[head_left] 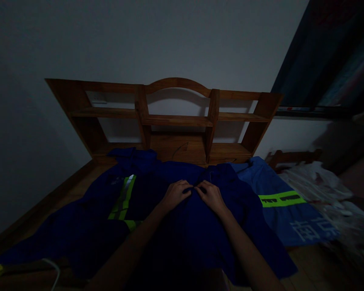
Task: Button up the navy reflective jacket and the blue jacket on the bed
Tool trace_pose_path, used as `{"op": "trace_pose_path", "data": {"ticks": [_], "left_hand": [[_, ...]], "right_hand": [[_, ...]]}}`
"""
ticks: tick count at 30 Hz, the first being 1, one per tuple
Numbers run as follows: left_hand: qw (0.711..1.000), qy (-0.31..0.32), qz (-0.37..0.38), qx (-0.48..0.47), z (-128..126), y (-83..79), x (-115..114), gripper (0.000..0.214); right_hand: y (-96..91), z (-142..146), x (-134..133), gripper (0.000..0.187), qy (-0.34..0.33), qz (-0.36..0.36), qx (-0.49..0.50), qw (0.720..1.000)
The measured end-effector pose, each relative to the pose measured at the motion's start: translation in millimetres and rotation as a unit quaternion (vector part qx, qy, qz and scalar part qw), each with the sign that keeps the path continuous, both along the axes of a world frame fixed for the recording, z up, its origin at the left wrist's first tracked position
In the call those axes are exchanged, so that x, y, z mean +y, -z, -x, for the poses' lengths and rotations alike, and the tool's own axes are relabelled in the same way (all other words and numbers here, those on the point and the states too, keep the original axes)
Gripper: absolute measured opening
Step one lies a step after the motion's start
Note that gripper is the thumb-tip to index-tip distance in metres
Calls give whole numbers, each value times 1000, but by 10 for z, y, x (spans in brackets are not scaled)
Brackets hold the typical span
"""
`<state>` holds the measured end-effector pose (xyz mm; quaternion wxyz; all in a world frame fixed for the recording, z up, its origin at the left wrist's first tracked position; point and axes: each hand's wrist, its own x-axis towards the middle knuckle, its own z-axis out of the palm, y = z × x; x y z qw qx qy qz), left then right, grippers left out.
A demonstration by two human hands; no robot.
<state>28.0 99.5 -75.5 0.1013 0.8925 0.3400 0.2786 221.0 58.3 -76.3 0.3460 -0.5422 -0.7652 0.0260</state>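
Dark blue work clothing (197, 226) is spread over the wooden desk. Its left part bears yellow-green and silver reflective strips (125, 198) and small pale lettering on the chest. Whether this is one jacket or two overlapping ones, I cannot tell. My left hand (177, 195) and my right hand (211, 196) meet near the upper middle of the blue cloth, fingertips almost touching. Each hand is closed in a pinch on the cloth, just below a collar-like fold (220, 173). Any small part between the fingertips is hidden in the dim light.
Behind the cloth rises a wooden shelf unit (177, 120) against a pale wall. To the right lies a lighter blue garment (251, 178) with a yellow-green band and white characters. Pale plastic bags (315, 182) are heaped beyond it. A white cord (53, 266) hangs at lower left.
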Motion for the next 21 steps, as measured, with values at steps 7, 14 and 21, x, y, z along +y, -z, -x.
{"op": "trace_pose_path", "data": {"ticks": [7, 14, 21], "left_hand": [[1000, -11, -7, -2, -20, -8, -13, 24], [1000, -4, -22, -7, -44, -11, -39, 24], [1000, 13, -1, -12, -32, -58, -59, 26]], "right_hand": [[-1, 4, 4, 17, 6, 0, 7, 1000], [-5, 6, -3, 17, 16, -4, -1, 1000], [10, -3, 8, 19, 21, -4, -1, 1000]]}}
